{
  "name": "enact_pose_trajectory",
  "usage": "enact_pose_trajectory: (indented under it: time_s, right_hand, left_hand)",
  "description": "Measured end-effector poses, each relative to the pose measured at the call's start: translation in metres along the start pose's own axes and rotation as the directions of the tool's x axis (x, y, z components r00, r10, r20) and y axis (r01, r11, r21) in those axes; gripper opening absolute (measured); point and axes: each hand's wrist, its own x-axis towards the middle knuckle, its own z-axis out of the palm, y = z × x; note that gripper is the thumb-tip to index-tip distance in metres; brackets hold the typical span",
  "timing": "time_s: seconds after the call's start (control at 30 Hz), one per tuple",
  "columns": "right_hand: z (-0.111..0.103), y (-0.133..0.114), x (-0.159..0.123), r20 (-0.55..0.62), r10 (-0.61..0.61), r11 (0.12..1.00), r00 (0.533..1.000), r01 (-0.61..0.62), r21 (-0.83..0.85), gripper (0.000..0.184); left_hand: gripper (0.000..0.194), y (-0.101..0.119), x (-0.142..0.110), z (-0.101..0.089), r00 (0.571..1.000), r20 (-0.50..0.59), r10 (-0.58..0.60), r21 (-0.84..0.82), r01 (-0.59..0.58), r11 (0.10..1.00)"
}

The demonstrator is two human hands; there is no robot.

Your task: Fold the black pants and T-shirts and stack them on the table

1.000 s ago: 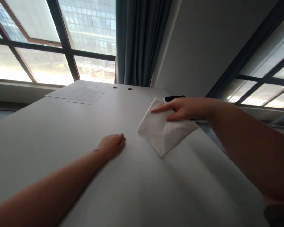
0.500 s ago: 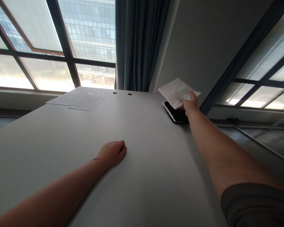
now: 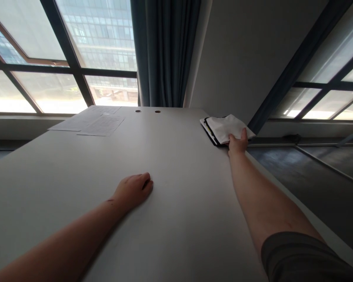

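Observation:
My right hand (image 3: 238, 143) is stretched out to the far right edge of the white table (image 3: 170, 188), with its fingers closed on a folded white cloth (image 3: 227, 127). The cloth lies on top of a flat black object (image 3: 209, 133) with a light edge, near the table's corner. My left hand (image 3: 133, 190) rests palm down on the middle of the table with its fingers curled in, and nothing shows in it.
Sheets of printed paper (image 3: 90, 122) lie at the far left of the table. Two round cable holes (image 3: 147, 111) sit near the far edge. Behind are large windows, a dark curtain (image 3: 164, 51) and a grey wall. The floor drops off to the right.
My right hand lifted the cloth off the table in front of me, carried it to the far right corner and lowered it onto the black object. My left hand stayed put.

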Motion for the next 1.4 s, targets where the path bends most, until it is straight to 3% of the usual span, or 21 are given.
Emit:
enact_pose_trajectory:
  time_s: [0.07,0.17,0.23,0.3,0.43,0.63,0.77,0.83,0.9,0.93,0.97,1.0,1.1,1.17,1.27,1.4]
  right_hand:
    - [0.002,0.008,0.003,-0.057,0.022,0.999,0.998,-0.02,0.025,0.096]
    - [0.0,0.015,0.002,-0.185,-0.056,0.995,0.981,0.039,-0.095,0.082]
    - [-0.003,0.016,0.001,-0.298,-0.107,0.979,0.949,0.049,-0.196,0.067]
    - [-0.008,0.015,0.0,-0.332,-0.115,0.967,0.936,0.028,-0.255,0.047]
    - [-0.012,0.016,-0.001,-0.26,-0.101,0.952,0.96,0.017,-0.306,0.027]
    - [-0.011,0.017,-0.008,-0.196,-0.055,0.955,0.979,-0.005,-0.296,0.025]
    - [-0.017,0.004,-0.015,-0.226,-0.089,0.951,0.97,0.015,-0.31,0.031]
    - [-0.016,-0.009,-0.025,-0.185,-0.162,0.939,0.969,0.094,-0.33,0.031]
    - [-0.008,-0.024,-0.044,0.009,-0.291,0.891,0.957,0.274,-0.361,0.032]
    - [-0.003,-0.032,-0.058,0.16,-0.359,0.846,0.919,0.393,-0.361,0.034]
    - [0.004,-0.041,-0.074,0.326,-0.411,0.796,0.851,0.509,-0.327,0.036]
    - [0.01,-0.049,-0.092,0.473,-0.443,0.753,0.761,0.603,-0.264,0.039]
    - [0.025,-0.071,-0.153,0.781,-0.493,0.634,0.385,0.773,0.02,0.051]
    - [0.028,-0.083,-0.19,0.875,-0.42,0.586,0.239,0.808,0.06,0.063]
    - [0.025,-0.097,-0.223,0.928,-0.345,0.569,0.141,0.818,0.087,0.072]
    - [0.021,-0.107,-0.222,0.944,-0.317,0.587,0.094,0.801,0.118,0.072]
  left_hand:
    - [0.027,0.001,0.001,0.0,1.0,0.012,-0.008,0.015,0.008,1.0]
    - [0.027,0.002,0.001,-0.001,1.0,0.027,-0.014,0.034,0.014,0.999]
    - [0.028,0.002,0.001,0.0,0.999,0.03,-0.015,0.039,0.014,0.999]
    - [0.028,0.001,0.001,0.0,1.0,0.027,-0.014,0.044,0.012,0.999]
    - [0.027,0.0,-0.001,0.001,1.0,0.018,-0.002,0.041,0.002,0.999]
    - [0.026,-0.002,0.001,0.004,1.0,0.002,0.003,0.026,-0.003,1.0]
    - [0.026,-0.006,0.001,0.007,1.0,-0.017,0.023,0.022,-0.023,0.999]
    - [0.025,-0.007,-0.001,0.01,0.999,-0.032,0.043,0.03,-0.042,0.999]
    - [0.024,-0.008,-0.002,0.012,0.997,-0.05,0.066,0.047,-0.064,0.997]
    - [0.024,-0.009,-0.001,0.013,0.995,-0.057,0.079,0.058,-0.076,0.995]
    - [0.024,-0.01,0.0,0.014,0.994,-0.06,0.089,0.071,-0.085,0.994]
    - [0.026,-0.012,0.004,0.014,0.994,-0.061,0.093,0.085,-0.088,0.992]
    - [0.028,-0.024,0.022,0.011,0.996,-0.078,0.043,0.112,-0.034,0.993]
    - [0.029,-0.034,0.037,0.007,0.994,-0.108,-0.013,0.119,0.026,0.993]
    - [0.027,-0.045,0.05,0.004,0.988,-0.15,-0.04,0.123,0.058,0.991]
    - [0.032,-0.05,0.045,0.009,0.983,-0.172,0.063,0.091,-0.048,0.995]
